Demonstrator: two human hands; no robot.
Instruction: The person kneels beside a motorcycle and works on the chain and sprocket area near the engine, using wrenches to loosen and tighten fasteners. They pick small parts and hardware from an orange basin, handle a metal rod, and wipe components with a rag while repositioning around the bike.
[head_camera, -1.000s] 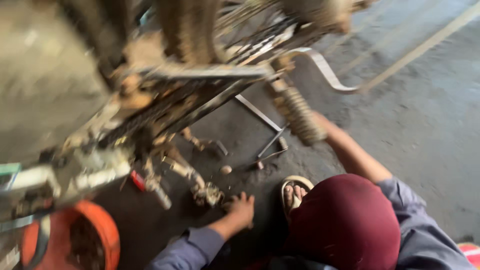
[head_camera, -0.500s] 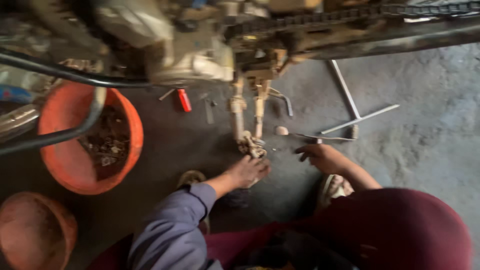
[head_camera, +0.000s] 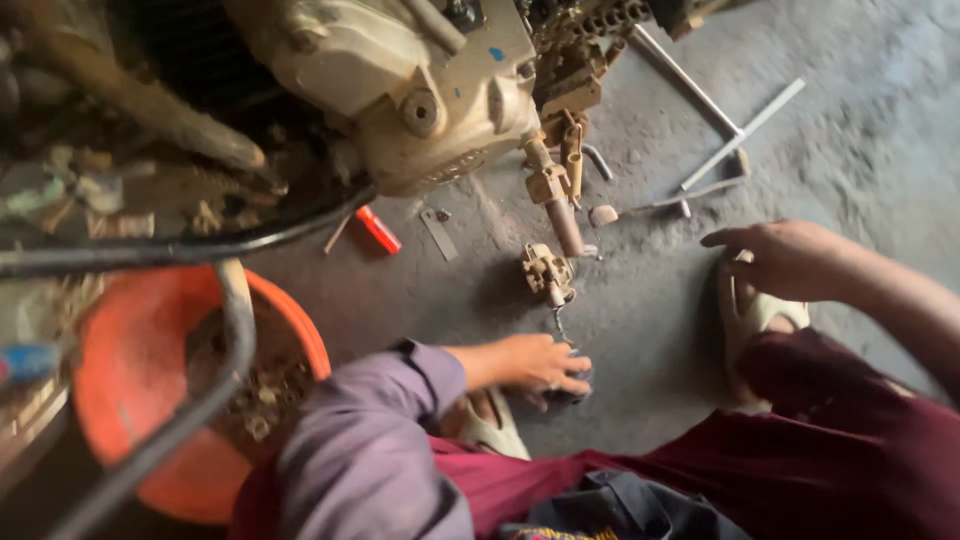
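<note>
My left hand (head_camera: 530, 365), in a purple sleeve, rests on the concrete floor with its fingers curled over a small dark part (head_camera: 573, 388). A small tan metal assembly (head_camera: 546, 272) with a short chain lies just beyond that hand. My right hand (head_camera: 785, 258) hovers over my pale sandal (head_camera: 752, 312), fingers loosely out and holding nothing. A dirty motorcycle engine (head_camera: 430, 90) hangs above the floor, with a lever (head_camera: 558, 205) pointing down toward the assembly.
An orange basin (head_camera: 120, 400) of metal scraps stands at the left with a black tube (head_camera: 232, 330) across it. A red-handled tool (head_camera: 378, 229), a flat metal strip (head_camera: 438, 235) and a cross wrench (head_camera: 722, 128) lie on the floor. My maroon trousers (head_camera: 820, 440) fill the bottom.
The view has swung closer over the engine. My left hand has drawn back from the tan assembly to the floor near me. My right hand has left the tool and come over the sandal.
</note>
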